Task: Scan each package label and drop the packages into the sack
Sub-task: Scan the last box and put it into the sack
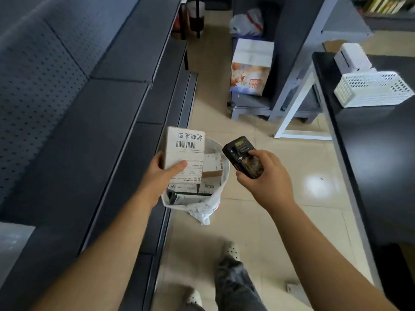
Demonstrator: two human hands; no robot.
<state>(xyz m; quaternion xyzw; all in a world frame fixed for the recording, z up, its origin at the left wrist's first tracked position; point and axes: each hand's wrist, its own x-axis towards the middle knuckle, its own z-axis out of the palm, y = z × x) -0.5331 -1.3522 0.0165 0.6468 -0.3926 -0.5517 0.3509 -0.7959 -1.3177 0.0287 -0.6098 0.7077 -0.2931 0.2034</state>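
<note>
The left hand (165, 170) grips a white package (184, 151) by its near end, thumb curled across the labelled face, and holds it label-up over the left part of the sack (211, 203), whose open mouth stands on the floor just below. To the right of the sack the right hand (261, 173) is closed round a dark handheld scanner (243, 157), its far end tilted toward the package but apart from it. Inside the sack lie several more labelled packages (207, 173), packed close; their print is too small to read. The sack rests on pale floor tiles (280, 198) against the foot of grey perforated shelving (67, 97) that runs along its left. Nearer than the sack, two feet in pale clogs (231, 250) stand on the tiles. Right of the sack a dark counter (370, 142) carries a white basket (372, 89). Beyond the sack a printed carton (251, 68) sits on a low grey cart (251, 106), with a white plastic bag (248, 22) above it, partly cut off.
</note>
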